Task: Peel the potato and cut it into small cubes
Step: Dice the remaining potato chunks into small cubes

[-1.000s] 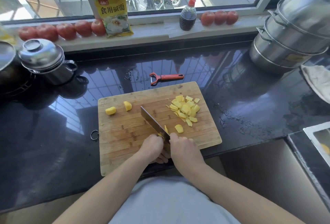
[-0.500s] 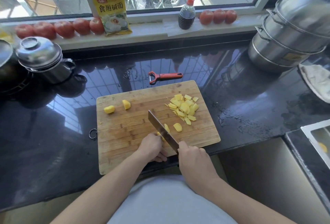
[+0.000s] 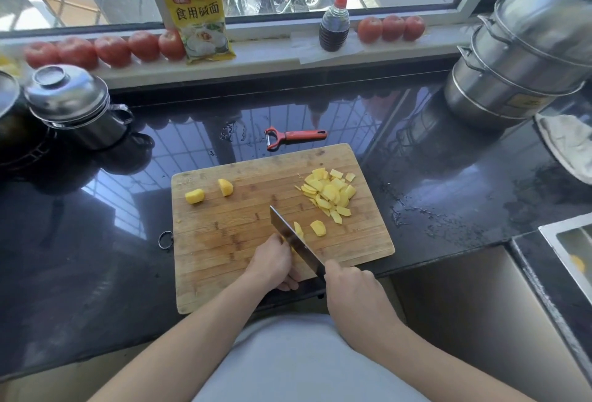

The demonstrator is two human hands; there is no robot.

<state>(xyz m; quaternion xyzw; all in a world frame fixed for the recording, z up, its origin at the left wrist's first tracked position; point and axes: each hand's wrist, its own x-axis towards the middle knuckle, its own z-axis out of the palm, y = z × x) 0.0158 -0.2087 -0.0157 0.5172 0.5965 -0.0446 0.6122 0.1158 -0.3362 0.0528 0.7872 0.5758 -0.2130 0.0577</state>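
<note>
A wooden cutting board (image 3: pixel 224 260) lies on the black counter. My right hand (image 3: pixel 349 289) grips the handle of a cleaver (image 3: pixel 293 240), its blade slanting up to the left over the board. My left hand (image 3: pixel 272 264) curls over a potato piece just left of the blade; the piece is almost hidden under my fingers. Two fresh slices (image 3: pixel 312 229) lie right of the blade. A heap of cut potato pieces (image 3: pixel 330 191) sits at the board's far right. Two peeled chunks (image 3: pixel 209 191) rest at the far left.
A red peeler (image 3: pixel 293 137) lies just beyond the board. A lidded steel pot (image 3: pixel 77 107) stands far left, stacked steel steamers (image 3: pixel 525 59) far right with a cloth (image 3: pixel 573 145). Tomatoes (image 3: pixel 112 51), a yellow packet (image 3: pixel 200 18) and a sauce bottle (image 3: pixel 334 23) line the sill. A sink edge (image 3: pixel 557 241) at right.
The cleaver's blade went from low by my hands to further right along the potato piece, and my right hand drew back toward me. My left hand stayed put.
</note>
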